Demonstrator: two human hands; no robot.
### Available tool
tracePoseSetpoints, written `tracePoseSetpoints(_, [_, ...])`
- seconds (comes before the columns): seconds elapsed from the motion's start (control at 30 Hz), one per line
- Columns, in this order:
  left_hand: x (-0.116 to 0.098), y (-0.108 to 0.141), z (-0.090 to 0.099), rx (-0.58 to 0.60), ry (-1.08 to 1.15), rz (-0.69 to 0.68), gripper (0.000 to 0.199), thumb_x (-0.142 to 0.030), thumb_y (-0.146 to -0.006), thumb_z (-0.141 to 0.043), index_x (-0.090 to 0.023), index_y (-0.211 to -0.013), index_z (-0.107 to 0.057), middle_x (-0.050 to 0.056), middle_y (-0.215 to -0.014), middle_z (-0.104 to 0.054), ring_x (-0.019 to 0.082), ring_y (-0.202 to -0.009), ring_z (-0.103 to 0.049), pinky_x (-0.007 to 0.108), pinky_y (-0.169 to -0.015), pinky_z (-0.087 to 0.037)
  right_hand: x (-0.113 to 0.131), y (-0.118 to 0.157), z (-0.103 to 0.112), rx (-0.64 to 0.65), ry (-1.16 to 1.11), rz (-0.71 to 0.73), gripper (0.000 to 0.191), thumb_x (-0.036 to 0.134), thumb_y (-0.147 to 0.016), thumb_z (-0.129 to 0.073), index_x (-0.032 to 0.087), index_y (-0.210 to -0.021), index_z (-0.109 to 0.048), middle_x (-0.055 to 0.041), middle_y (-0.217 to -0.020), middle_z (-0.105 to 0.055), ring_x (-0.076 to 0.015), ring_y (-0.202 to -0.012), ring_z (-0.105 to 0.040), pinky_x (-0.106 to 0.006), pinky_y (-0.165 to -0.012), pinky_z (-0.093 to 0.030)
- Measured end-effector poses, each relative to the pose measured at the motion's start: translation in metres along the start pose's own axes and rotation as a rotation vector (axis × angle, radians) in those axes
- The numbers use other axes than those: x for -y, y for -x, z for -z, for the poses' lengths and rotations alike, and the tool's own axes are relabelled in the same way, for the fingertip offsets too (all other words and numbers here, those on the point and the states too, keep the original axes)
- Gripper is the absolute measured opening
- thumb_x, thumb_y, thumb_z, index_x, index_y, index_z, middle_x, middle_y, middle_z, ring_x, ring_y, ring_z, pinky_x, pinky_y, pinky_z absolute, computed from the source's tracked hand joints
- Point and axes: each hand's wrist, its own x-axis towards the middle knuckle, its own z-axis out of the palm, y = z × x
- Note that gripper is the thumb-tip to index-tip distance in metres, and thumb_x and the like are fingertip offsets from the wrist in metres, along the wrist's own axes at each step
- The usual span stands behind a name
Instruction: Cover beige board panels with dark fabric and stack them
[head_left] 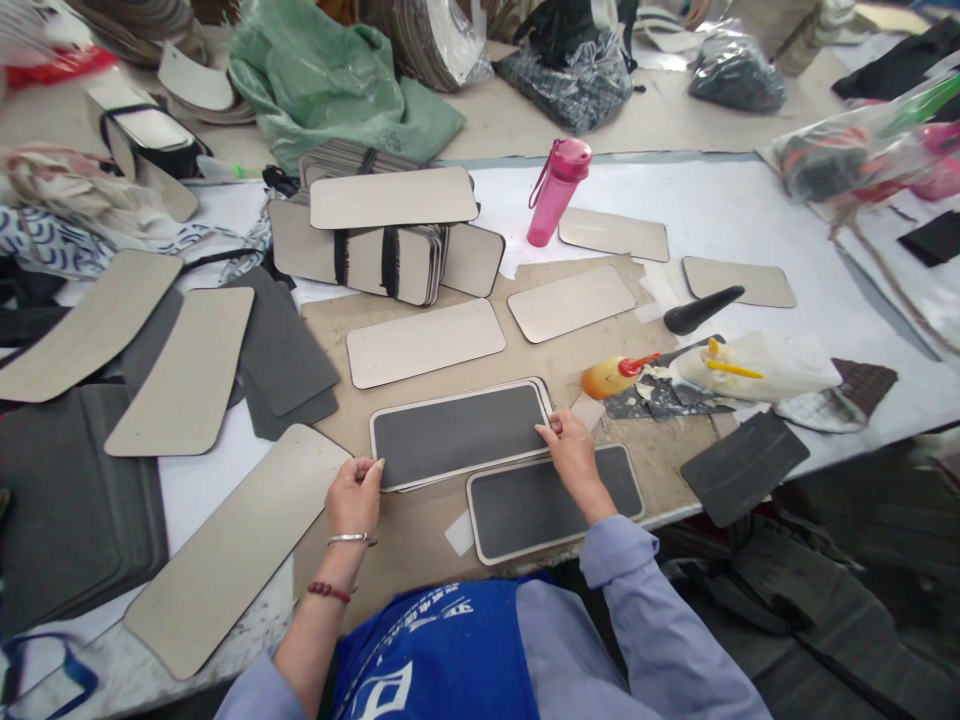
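A dark panel with a pale rim (457, 435) lies on a brown sheet (330, 325) near the middle of the table's near edge, another pale rim showing from under its right end. The left hand (354, 500) has thumb and fingers drawn narrow on the panel's near left corner, and the right hand (571, 455) pinches its right end the same way. A second rimmed panel (514, 510) lies just beside it, closer to the near edge and partly under the right forearm. Beyond the held panel are two pale boards (427, 342), and past them, toward the table's far edge, a strapped stack of boards (360, 258) and a standing pink bottle (559, 190). To the right, an orange bottle with a red tip (607, 378) lies near a black handle (701, 310), while a dark piece (742, 465) juts over the near edge. On the left, a long pale board (232, 550) slants toward the near edge, with a pile of dark sheets (75, 500) farther out. A green bag (330, 85) sits behind the strapped stack.
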Motion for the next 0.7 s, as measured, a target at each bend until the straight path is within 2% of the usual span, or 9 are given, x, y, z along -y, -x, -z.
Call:
tracePoseSetpoints(0.23, [-0.007, 0.003, 0.002, 0.005, 0.006, 0.018, 0.02, -0.041, -0.063, -0.053, -0.022, -0.062, -0.054, -0.001, -0.059, -0.059, 0.018, -0.06, -0.057, 0.031, -0.062, -0.045, -0.001, 0.0, 0.0, 0.012, -0.011, 0.011, 0.023, 0.044, -0.078, -0.05, 0.021, -0.074, -0.051, -0.0022, -0.068, -0.054, -0.0185, -0.067, -0.05, -0.032, -0.068, -0.041])
tracePoseSetpoints(0.4, [-0.009, 0.005, 0.005, 0.013, 0.0, 0.042, 0.019, -0.041, -0.063, -0.053, -0.022, -0.063, -0.055, -0.001, -0.059, -0.06, 0.019, -0.061, -0.057, 0.031, -0.063, -0.044, -0.003, -0.001, 0.008, 0.008, -0.012, 0.007, 0.026, 0.043, -0.082, -0.043, 0.02, -0.075, -0.053, -0.0046, -0.07, -0.058, -0.0179, -0.066, -0.053, -0.031, -0.067, -0.044])
tracePoseSetpoints(0.53, [-0.002, 0.006, 0.008, -0.016, 0.002, 0.03, 0.023, -0.044, -0.066, -0.053, -0.021, -0.067, -0.055, 0.001, -0.062, -0.059, 0.019, -0.062, -0.057, 0.032, -0.064, -0.046, -0.003, -0.006, 0.018, -0.043, 0.036, 0.013, 0.032, 0.043, -0.084, -0.039, 0.017, -0.082, -0.056, -0.0105, -0.079, -0.06, -0.0221, -0.076, -0.054, -0.037, -0.075, -0.044])
tracePoseSetpoints(0.6, [0.0, 0.009, 0.008, -0.102, -0.047, -0.065, 0.026, -0.045, -0.07, -0.052, -0.02, -0.074, -0.056, 0.003, -0.068, -0.059, 0.021, -0.066, -0.057, 0.035, -0.068, -0.047, 0.002, -0.01, 0.02, -0.067, 0.1, 0.077, 0.035, 0.044, -0.085, -0.039, 0.015, -0.087, -0.058, -0.0136, -0.085, -0.06, -0.0254, -0.086, -0.053, -0.041, -0.082, -0.042])
tracePoseSetpoints(0.7, [-0.004, 0.02, 0.001, -0.207, -0.183, -0.377, 0.027, -0.041, -0.081, -0.045, -0.017, -0.085, -0.057, 0.009, -0.08, -0.06, 0.024, -0.079, -0.057, 0.04, -0.077, -0.047, 0.014, -0.017, 0.015, -0.089, 0.24, 0.275, 0.04, 0.043, -0.089, -0.039, 0.013, -0.106, -0.058, -0.0171, -0.102, -0.059, -0.0282, -0.103, -0.05, -0.044, -0.091, -0.039])
